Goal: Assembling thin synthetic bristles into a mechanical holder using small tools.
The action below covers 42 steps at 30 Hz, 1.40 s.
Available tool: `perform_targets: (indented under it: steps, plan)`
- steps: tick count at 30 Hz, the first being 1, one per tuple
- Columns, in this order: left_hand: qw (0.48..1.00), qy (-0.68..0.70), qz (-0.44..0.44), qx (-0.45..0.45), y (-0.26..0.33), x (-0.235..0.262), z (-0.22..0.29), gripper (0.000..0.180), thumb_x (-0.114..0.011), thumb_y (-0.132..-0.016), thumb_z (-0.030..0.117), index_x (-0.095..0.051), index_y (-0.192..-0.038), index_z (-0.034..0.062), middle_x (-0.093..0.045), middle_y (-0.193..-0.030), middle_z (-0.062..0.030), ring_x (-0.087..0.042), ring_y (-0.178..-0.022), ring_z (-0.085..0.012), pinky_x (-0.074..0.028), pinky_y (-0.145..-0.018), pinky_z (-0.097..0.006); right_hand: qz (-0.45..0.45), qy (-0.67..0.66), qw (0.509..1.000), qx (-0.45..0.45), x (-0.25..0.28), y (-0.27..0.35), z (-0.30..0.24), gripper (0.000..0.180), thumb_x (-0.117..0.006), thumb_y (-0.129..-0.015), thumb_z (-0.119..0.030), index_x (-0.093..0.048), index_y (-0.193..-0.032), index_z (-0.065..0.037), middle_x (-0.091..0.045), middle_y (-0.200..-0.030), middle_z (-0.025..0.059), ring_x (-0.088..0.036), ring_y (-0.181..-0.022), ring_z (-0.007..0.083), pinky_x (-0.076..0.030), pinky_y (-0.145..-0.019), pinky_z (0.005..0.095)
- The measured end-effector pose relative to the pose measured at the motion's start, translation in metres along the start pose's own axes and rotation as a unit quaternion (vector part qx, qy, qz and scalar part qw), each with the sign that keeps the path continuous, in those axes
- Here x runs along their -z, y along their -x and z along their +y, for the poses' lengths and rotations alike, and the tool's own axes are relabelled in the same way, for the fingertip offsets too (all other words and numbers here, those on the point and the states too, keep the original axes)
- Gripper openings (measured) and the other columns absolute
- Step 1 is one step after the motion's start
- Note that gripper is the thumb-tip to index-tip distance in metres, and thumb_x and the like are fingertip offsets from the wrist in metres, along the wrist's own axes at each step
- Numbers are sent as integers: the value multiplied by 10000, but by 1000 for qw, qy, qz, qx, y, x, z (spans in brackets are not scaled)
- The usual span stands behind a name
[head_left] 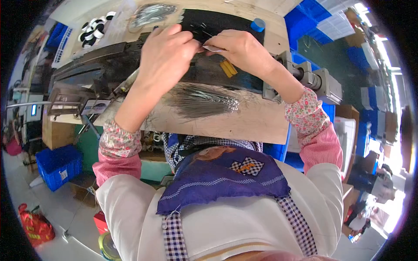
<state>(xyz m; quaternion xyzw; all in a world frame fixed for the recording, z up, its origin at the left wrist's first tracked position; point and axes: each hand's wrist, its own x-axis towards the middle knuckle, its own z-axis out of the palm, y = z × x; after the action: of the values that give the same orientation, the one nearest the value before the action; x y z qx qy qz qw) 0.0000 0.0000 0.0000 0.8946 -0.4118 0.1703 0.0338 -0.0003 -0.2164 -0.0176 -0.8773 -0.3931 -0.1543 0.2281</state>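
1. The left hand point(167, 54) is curled, and its fingertips pinch a thin white strip point(213, 48).
2. The strip sits between both hands, at twelve o'clock over the wooden bench point(257, 122).
3. The right hand point(244, 51) pinches the strip's other end.
4. A pile of thin wires point(200, 101) lies at six o'clock below the hands.

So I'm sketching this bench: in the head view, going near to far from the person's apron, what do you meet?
Blue apron bib → wooden bench edge → fan of thin grey wires → yellow pieces → both hands, left hand and right hand → blue tape roll.
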Motion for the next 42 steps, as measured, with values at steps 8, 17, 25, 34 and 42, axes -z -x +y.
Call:
perform_targets:
  steps: [8, 17, 25, 34, 42]
  plan:
    - [611, 668, 191, 379, 88, -43, 68, 443, -409, -1017, 332, -654, -932, -27, -567, -625, -38, -491, -511, -125, -398, -522, -245, 76, -98, 991, -51, -42, -28, 3, 196, -710, -792, -147, -670, -910, 5, -669, -835, 132, -638, -745, 295, -514, -689, 332]
    - [-97, 978, 82, 168, 47, 11, 17, 394, -491, -965, 354, -537, -1017, -35, -454, -548, 2, -409, -395, -80, -299, -347, -208, 65, -88, 990, -86, -35, -27, 3, 140, -665, -787, -105, -666, -874, 5, -646, -807, 169, -616, -762, 357, -499, -691, 401]
    - [-141, 972, 112, 148, 51, 9, 18, 345, -571, -917, 236, -496, -1093, -51, -478, -552, 6, -417, -394, -79, -311, -341, -209, 25, -128, 983, -127, -33, -31, 2, 121, -653, -769, -87, -666, -852, 1, -625, -755, 186, -605, -775, 370, -485, -717, 418]
    - [-113, 975, 115, 151, 50, 6, 20, 373, -569, -908, 307, -517, -1082, -19, -482, -564, 9, -417, -407, -82, -325, -357, -212, -8, -167, 977, -128, -31, -35, 10, 148, -625, -771, -113, -670, -842, 8, -647, -797, 172, -624, -807, 342, -489, -746, 401]
    - [-147, 967, 164, 127, 49, 6, 27, 217, -600, -877, 125, -501, -1027, 2, -486, -545, 27, -400, -402, -62, -285, -377, -204, -24, -226, 964, -137, -34, -39, 12, 154, -590, -742, -98, -669, -812, 15, -651, -798, 175, -625, -781, 342, -496, -722, 392]
